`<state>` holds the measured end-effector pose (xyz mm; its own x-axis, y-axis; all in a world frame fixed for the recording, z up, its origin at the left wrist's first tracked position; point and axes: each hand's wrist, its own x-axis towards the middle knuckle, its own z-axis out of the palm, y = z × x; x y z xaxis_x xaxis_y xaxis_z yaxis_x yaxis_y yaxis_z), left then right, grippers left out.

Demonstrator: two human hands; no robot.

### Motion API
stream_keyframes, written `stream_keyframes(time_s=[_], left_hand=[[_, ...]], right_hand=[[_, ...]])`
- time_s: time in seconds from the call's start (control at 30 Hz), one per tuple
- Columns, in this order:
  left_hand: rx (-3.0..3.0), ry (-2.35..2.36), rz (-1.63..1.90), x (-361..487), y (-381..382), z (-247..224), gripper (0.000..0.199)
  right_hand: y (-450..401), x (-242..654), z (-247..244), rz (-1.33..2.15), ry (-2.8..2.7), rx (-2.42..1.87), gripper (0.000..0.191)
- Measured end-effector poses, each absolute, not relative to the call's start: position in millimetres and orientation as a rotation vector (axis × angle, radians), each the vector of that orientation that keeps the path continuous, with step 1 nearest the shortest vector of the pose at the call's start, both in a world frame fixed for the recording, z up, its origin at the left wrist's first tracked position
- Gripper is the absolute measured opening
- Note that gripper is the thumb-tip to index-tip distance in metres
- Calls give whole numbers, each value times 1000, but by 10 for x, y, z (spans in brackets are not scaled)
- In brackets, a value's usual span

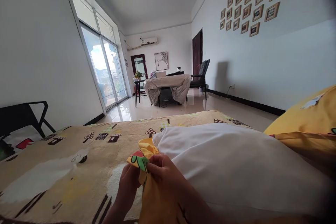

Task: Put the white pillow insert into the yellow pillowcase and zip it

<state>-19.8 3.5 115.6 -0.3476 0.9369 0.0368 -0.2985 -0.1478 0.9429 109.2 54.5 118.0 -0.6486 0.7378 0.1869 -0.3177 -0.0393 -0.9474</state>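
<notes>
A yellow pillowcase [152, 199] with a red and green print is bunched up between my two hands. My left hand [128, 178] is closed on the edge of the fabric from the left. From the right, my right hand [164, 168] pinches the same gathered edge, thumb and fingers together. Against the cloth lies the left end of a plain white pillow [236, 164], which stretches off to the right. Whether the pillow's corner is inside the case cannot be made out. The lower part of the cloth hangs toward me, partly behind my right forearm.
Under everything is a beige printed blanket [65, 157] on a bed. Another yellow pillow [309, 119] rises at the right edge. A black metal-framed chair [21, 115] stands at the left. Farther off are a covered table [168, 81], a black chair [202, 73] and glass doors [107, 66].
</notes>
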Motion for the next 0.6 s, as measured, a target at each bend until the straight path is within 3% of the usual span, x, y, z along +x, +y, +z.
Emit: stream_keyframes(time_s=[0.33,0.5,0.6], left_hand=[[1332,1345,1304,-315,-66,1296,50],[1165,1253,1347,-373,-20,1277,43],[963,1150,1420,-449,13,1280,34]], right_hand=[[455,1010,1174,1435,-1561,-516,34],[372,1037,1247,1177,-1690,-625,19],[235,1076,1325,867,-1867,-705,20]])
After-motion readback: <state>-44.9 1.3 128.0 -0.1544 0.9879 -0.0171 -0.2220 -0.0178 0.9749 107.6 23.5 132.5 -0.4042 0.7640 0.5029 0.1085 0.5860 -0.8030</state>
